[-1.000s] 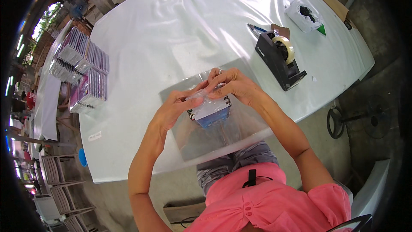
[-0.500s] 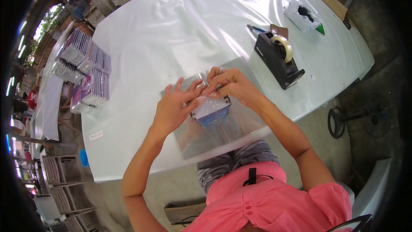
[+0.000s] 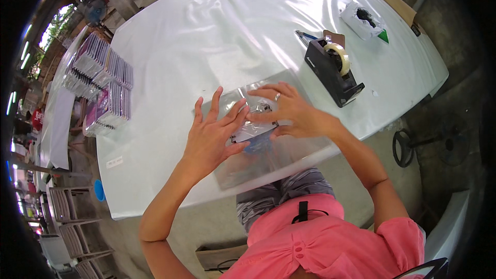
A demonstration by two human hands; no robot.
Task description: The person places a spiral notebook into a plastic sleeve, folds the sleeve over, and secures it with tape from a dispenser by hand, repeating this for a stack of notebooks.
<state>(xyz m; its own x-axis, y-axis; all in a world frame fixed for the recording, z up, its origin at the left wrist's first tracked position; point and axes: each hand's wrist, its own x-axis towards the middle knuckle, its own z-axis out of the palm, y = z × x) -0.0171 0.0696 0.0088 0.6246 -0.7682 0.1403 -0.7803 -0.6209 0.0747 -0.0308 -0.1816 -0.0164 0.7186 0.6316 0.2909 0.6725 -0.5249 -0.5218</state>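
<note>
A small white and blue item with dark wire coils, which looks like a spiral-bound notebook or desk calendar (image 3: 254, 130), lies in clear plastic wrap in front of me. Under it is a greyish see-through sheet (image 3: 243, 168) at the table's near edge. My left hand (image 3: 213, 133) rests over the item's left side, fingers spread and open. From the right, my right hand (image 3: 297, 113) lies across its other side, also open, with a ring on one finger. Both index fingertips come close together over the wrap. My hands hide part of the item.
Right of the sheet stands a black tape dispenser (image 3: 330, 72) with a roll of clear tape (image 3: 337, 59). Beyond it are a pen (image 3: 306, 36) and a white plastic bag (image 3: 363, 19). Stacks of wrapped spiral notebooks (image 3: 107, 85) stand at the table's left edge.
My fingers were bunched together at the wrap over the item's top. Now they have spread out and lie flatter over it, with both hands farther apart.
</note>
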